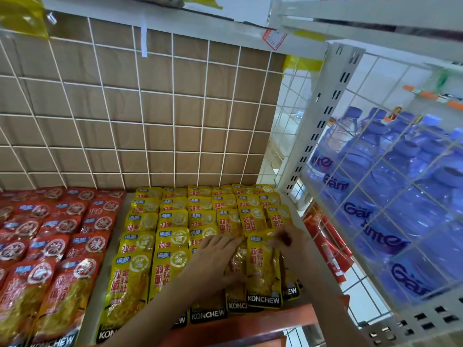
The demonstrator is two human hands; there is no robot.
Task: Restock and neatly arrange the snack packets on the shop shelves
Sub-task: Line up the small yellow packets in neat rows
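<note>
Rows of yellow KONCHEW snack packets [172, 221] lie overlapping on the white shelf [114, 249]. My left hand [215, 259] lies flat with straight fingers on the packets in the front middle rows, its thumb against a partly covered packet [235, 291]. My right hand [288, 240], blurred, pinches the top edge of one yellow packet [263, 271] that lies on top of the right front row. That packet overlaps its neighbours and sits slightly askew.
Red KONCHEW packets [50, 246] fill the shelf's left part. A white wire grid backed by cardboard [150, 108] closes the rear. To the right, behind a wire side panel [375, 171], stand blue water bottles [390, 201]. Red stick snacks [333, 249] hang below the right edge.
</note>
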